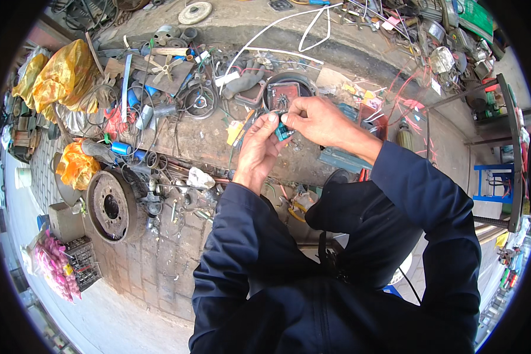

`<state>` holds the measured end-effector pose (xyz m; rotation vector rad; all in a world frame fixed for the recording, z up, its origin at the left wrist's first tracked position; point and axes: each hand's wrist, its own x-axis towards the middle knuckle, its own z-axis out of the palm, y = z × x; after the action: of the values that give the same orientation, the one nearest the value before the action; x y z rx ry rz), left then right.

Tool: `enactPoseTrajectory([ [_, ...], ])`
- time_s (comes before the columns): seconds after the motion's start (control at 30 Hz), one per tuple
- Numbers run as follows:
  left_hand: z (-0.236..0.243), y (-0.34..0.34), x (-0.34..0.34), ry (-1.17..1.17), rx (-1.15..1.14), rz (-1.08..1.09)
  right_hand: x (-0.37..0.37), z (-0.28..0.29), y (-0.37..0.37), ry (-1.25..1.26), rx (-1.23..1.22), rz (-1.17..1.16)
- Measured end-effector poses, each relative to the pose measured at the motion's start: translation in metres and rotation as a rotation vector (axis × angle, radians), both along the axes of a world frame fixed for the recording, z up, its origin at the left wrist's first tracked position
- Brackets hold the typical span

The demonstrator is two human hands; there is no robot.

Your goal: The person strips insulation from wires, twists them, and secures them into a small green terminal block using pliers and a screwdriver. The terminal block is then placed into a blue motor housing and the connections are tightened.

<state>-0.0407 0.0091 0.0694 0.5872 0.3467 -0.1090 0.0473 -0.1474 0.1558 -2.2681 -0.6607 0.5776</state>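
Observation:
My left hand (pixel 261 144) holds a small teal part (pixel 284 132) with its fingers curled round it, thumb uppermost. My right hand (pixel 312 121) meets it from the right, thumb and forefinger pinched at the part's top, where a small dark piece shows; its detail is too small to make out. Just beyond my hands sits a dark round pan (pixel 292 78) with a red tray (pixel 282 91) in it. Left of them lie a grey hose-like piece (pixel 242 82) and a yellow-handled tool (pixel 236 131). A teal metal piece (pixel 339 157) lies below my right hand.
A cluttered ledge holds wires, scrap and a black reel (pixel 197 101). At left are yellow bags (pixel 62 76), a rusty wheel (pixel 103 206) and a crate (pixel 82 265). A metal frame (pixel 509 153) with a blue stand (pixel 492 183) is at right. My knee is below my hands.

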Motion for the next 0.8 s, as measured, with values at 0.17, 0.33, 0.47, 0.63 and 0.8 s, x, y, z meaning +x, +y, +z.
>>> enactPoseTrajectory([
  [0.17, -0.002, -0.003, 0.002, -0.006, 0.018, -0.003, 0.001, -0.006, -0.006, 0.003, 0.053, 0.006],
  [0.33, -0.004, -0.005, 0.003, 0.006, 0.005, 0.0, 0.005, -0.015, -0.011, 0.08, 0.161, 0.009],
  [0.47, -0.008, -0.004, 0.003, 0.021, -0.048, 0.028, 0.011, -0.018, -0.015, 0.008, 0.149, -0.067],
  [0.63, -0.012, 0.0, 0.006, -0.003, -0.147, 0.068, 0.012, -0.011, -0.022, -0.011, 0.156, -0.058],
  [0.8, -0.008, -0.005, 0.009, -0.138, -0.16, 0.067, 0.004, 0.005, -0.025, 0.129, 0.136, 0.015],
])
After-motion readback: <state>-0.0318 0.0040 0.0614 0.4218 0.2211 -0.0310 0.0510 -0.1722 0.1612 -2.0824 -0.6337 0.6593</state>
